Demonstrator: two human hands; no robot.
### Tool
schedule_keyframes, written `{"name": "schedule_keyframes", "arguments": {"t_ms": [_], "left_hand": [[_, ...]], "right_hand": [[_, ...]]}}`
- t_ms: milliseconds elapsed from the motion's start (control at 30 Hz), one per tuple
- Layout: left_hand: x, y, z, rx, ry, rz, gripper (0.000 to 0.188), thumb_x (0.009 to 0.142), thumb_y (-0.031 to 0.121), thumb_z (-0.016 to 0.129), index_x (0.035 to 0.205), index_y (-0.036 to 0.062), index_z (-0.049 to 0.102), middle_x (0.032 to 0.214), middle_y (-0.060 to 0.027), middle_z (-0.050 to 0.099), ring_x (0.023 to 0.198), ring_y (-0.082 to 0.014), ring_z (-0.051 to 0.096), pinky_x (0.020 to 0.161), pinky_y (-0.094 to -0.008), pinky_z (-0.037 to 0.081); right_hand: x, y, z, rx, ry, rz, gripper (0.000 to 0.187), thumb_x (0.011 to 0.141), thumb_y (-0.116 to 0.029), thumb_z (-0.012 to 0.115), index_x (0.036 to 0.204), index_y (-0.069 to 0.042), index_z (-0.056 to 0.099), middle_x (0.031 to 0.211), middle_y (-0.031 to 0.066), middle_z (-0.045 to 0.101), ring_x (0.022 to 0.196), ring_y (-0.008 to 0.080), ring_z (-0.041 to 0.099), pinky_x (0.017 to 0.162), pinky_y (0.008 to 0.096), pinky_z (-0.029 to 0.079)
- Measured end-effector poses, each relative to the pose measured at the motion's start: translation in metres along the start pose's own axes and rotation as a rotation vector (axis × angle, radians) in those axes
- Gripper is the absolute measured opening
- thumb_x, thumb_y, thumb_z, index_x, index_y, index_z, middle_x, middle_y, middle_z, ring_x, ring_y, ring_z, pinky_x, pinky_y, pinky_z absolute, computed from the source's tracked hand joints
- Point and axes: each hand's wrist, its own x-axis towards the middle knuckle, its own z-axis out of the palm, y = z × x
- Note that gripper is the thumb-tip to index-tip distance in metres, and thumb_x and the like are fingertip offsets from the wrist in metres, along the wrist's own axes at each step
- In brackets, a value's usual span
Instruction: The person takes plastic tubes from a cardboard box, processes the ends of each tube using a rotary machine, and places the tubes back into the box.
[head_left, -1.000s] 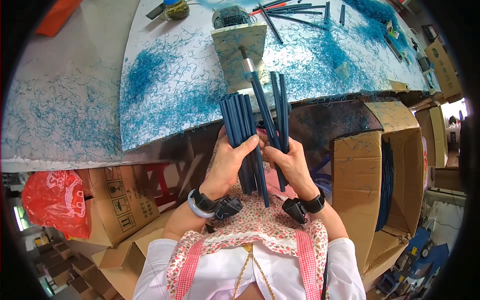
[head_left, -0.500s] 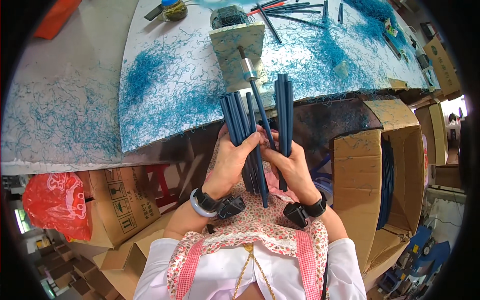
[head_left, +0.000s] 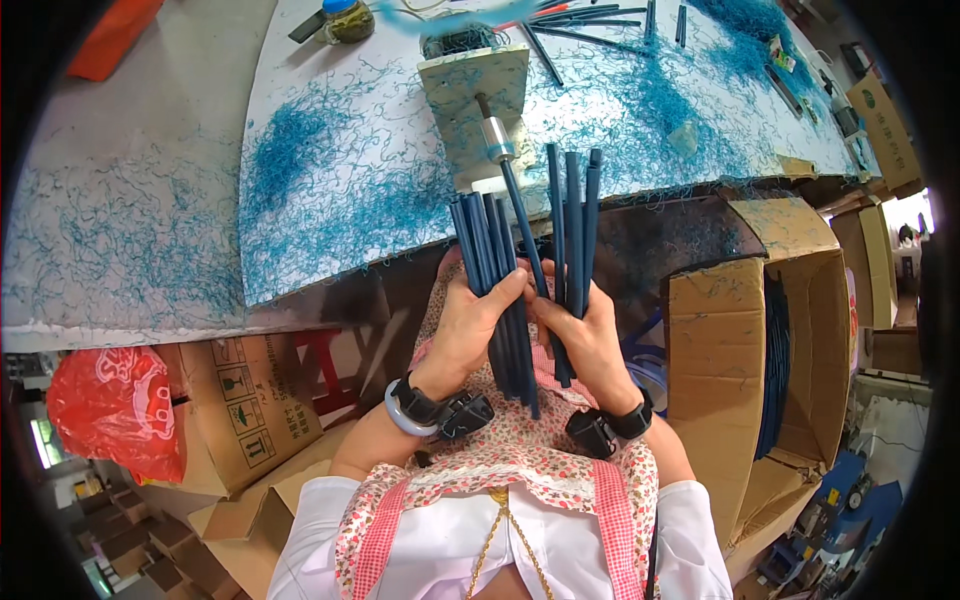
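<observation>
My left hand (head_left: 458, 335) is closed around a bundle of dark blue tubes (head_left: 476, 240), thumb laid across them; their lower ends hang over my apron. Fanned slightly apart, a few more blue tubes (head_left: 574, 220) stick up from my closed right hand (head_left: 592, 345). Between the two bundles, one tube (head_left: 518, 200) slants down from the metal spindle tip (head_left: 496, 135) of a small motor (head_left: 458, 45) to my fingers. Fingertips of both hands meet near its lower end; which fingers touch it is hidden.
Blue curly shavings (head_left: 290, 140) litter the white board (head_left: 380, 90). Loose tubes (head_left: 590, 20) and a blue-lidded jar (head_left: 348, 20) lie at the back. An open carton (head_left: 715, 350) with dark tubes stands right; a carton (head_left: 245, 400) and red bag (head_left: 115, 410) are left.
The tubes in my right hand have spread apart at their tops. In my left hand, the single tube that stood apart now sits closer to the bundle, which leans slightly further right.
</observation>
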Motion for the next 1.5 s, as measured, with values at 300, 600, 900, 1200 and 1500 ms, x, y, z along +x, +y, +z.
{"name": "schedule_keyframes", "arguments": {"t_ms": [300, 600, 900, 1200, 1500], "left_hand": [[-0.009, 0.001, -0.013, 0.041, -0.015, -0.104, 0.025, 0.088, 0.018, 0.064, 0.106, 0.0006, 0.061, 0.087, -0.0053, 0.065, 0.074, -0.0115, 0.063, 0.064, -0.024, 0.052], [0.003, 0.011, -0.011, 0.158, 0.05, -0.028, 0.027, 0.086, 0.022, 0.066, 0.103, 0.0013, 0.062, 0.084, -0.0059, 0.065, 0.073, -0.0106, 0.062, 0.065, -0.0231, 0.051], [0.017, 0.007, 0.015, -0.013, 0.026, -0.043, 0.019, 0.086, 0.02, 0.066, 0.092, 0.0023, 0.062, 0.079, -0.0042, 0.065, 0.065, -0.0116, 0.062, 0.059, -0.0241, 0.05], [0.017, -0.002, 0.012, -0.006, 0.046, -0.005, 0.02, 0.085, 0.019, 0.067, 0.092, 0.0016, 0.062, 0.08, -0.0041, 0.064, 0.066, -0.0116, 0.062, 0.058, -0.0248, 0.05], [0.036, 0.004, 0.009, -0.054, 0.053, -0.047, 0.019, 0.084, 0.02, 0.068, 0.093, 0.0035, 0.062, 0.077, -0.0023, 0.063, 0.065, -0.0103, 0.06, 0.057, -0.024, 0.048]], "right_hand": [[-0.009, -0.012, 0.0, -0.113, 0.007, 0.045, 0.025, 0.084, -0.005, 0.059, 0.108, 0.001, 0.06, 0.073, 0.0003, 0.06, 0.058, 0.0041, 0.051, 0.051, 0.0191, 0.04], [0.007, 0.007, -0.012, -0.004, -0.077, 0.065, 0.015, 0.083, -0.005, 0.059, 0.096, 0.001, 0.06, 0.068, 0.0025, 0.06, 0.054, 0.0069, 0.052, 0.049, 0.0199, 0.04], [-0.018, -0.003, -0.002, 0.018, -0.052, 0.13, 0.021, 0.082, -0.006, 0.062, 0.1, -0.001, 0.053, 0.072, 0.0027, 0.059, 0.058, 0.0085, 0.055, 0.051, 0.0219, 0.043], [-0.017, -0.002, -0.006, -0.022, -0.003, 0.125, 0.02, 0.083, -0.004, 0.058, 0.102, 0.002, 0.057, 0.064, 0.0024, 0.055, 0.052, 0.0088, 0.052, 0.047, 0.0227, 0.041], [0.001, -0.001, -0.008, -0.097, -0.019, 0.08, 0.009, 0.081, -0.004, 0.061, 0.088, 0.0, 0.058, 0.066, 0.0013, 0.057, 0.056, 0.0072, 0.052, 0.051, 0.0225, 0.041]]}}
